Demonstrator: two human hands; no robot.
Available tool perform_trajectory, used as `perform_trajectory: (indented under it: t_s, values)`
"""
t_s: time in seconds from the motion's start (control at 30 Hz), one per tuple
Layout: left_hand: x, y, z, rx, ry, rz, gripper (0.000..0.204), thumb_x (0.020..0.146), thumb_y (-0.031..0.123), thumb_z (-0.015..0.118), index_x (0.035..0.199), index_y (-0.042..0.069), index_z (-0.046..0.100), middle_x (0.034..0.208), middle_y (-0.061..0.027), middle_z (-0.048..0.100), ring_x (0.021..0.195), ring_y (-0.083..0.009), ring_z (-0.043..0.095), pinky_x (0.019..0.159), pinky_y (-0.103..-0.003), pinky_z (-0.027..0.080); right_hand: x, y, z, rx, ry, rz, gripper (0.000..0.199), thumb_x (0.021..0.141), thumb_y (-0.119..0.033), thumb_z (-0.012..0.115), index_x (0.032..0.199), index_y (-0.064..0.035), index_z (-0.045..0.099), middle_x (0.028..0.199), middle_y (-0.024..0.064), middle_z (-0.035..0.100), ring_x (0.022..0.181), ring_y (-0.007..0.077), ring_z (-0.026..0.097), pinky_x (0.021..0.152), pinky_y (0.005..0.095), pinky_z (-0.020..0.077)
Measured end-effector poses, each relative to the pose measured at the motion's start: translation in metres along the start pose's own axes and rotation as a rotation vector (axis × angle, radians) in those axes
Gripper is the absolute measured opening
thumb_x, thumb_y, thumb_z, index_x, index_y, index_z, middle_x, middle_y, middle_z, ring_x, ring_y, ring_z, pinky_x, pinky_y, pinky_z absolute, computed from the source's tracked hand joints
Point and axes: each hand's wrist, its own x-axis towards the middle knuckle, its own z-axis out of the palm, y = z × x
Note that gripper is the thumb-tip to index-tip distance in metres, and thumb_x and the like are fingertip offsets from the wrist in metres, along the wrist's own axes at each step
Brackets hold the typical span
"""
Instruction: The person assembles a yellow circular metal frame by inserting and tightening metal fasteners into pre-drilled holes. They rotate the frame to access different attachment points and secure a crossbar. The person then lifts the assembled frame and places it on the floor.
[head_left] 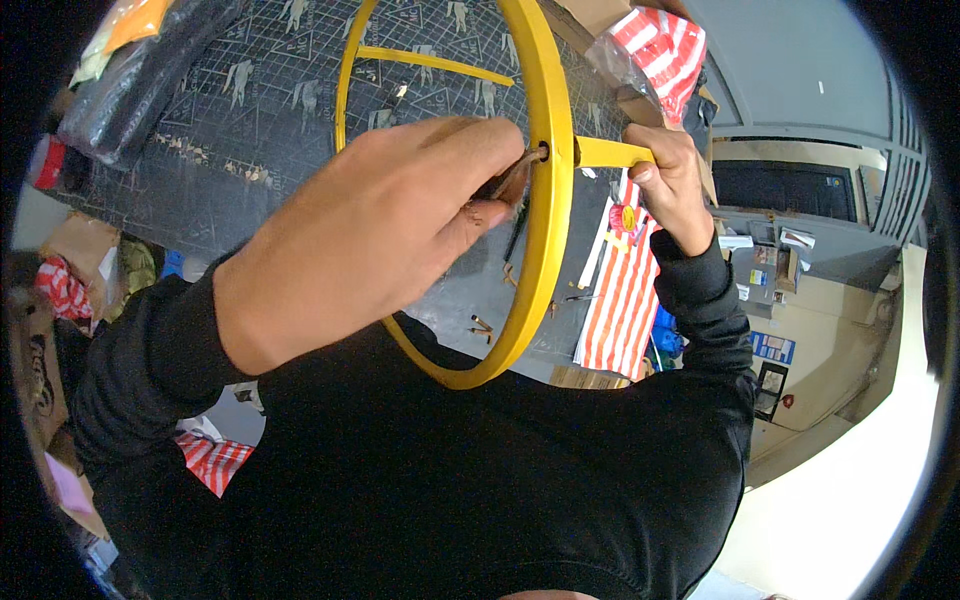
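Dark cutting mat (pixel 250 150) with a printed grid is covering the table beneath the work; red-and-white striped cloth (pixel 625 290) is lying along its right side, more of it sitting bagged in clear plastic (pixel 660 50) at the top right, and a black bundle (pixel 130 90) is resting at the upper left; small sticks and pins (pixel 480 325) are lying scattered on the mat inside the ring. Left hand (pixel 400 210) is reaching across from the left in a black sleeve, its fingers pinched tightly on a thin brownish tool (pixel 520 170) whose tip is meeting a hole in the rim; this hand is hiding part of the ring's inside. Right hand (pixel 670 180) is coming up from the right, fingers clenched around a yellow stub (pixel 605 152) sticking out from the rim. Yellow hoop (pixel 545 230) is being held above the mat, close to the person's chest, glossy, with a yellow crossbar (pixel 430 62) spanning its upper part.
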Motion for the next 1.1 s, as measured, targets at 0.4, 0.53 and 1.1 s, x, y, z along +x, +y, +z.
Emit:
perform_trajectory:
  t_s: [0.4,0.53,1.1]
  values:
    - [0.018,-0.021,-0.032,0.466,-0.148,0.343,0.025,0.086,0.006,0.064,0.11,-0.001,0.062,0.107,-0.0175,0.065,0.095,-0.0377,0.066,0.082,-0.041,0.056,0.001,0.006,-0.003,0.14,-0.093,0.076,0.062,0.095,-0.057,0.06,0.086,0.0033,0.067,0.061,0.0171,0.049,0.055,0.0346,0.055,0.055,0.0423,0.0417]
    - [0.033,-0.028,-0.041,0.565,-0.256,0.459,0.03,0.086,0.009,0.063,0.113,-0.002,0.062,0.111,-0.0175,0.065,0.098,-0.0378,0.066,0.084,-0.042,0.055,0.0,0.008,-0.009,0.174,-0.159,0.087,0.057,0.098,-0.051,0.06,0.091,0.0052,0.069,0.06,0.0144,0.049,0.053,0.0259,0.052,0.056,0.0393,0.0416]
    - [0.061,-0.046,-0.074,-0.424,-0.615,-0.341,0.018,0.099,0.018,0.068,0.11,0.004,0.065,0.089,-0.0026,0.066,0.079,-0.0114,0.066,0.071,-0.027,0.053,0.012,-0.019,-0.017,-0.016,0.046,0.095,0.047,0.094,-0.046,0.068,0.086,-0.0016,0.057,0.069,0.0134,0.049,0.063,0.0285,0.051,0.058,0.0393,0.0375]
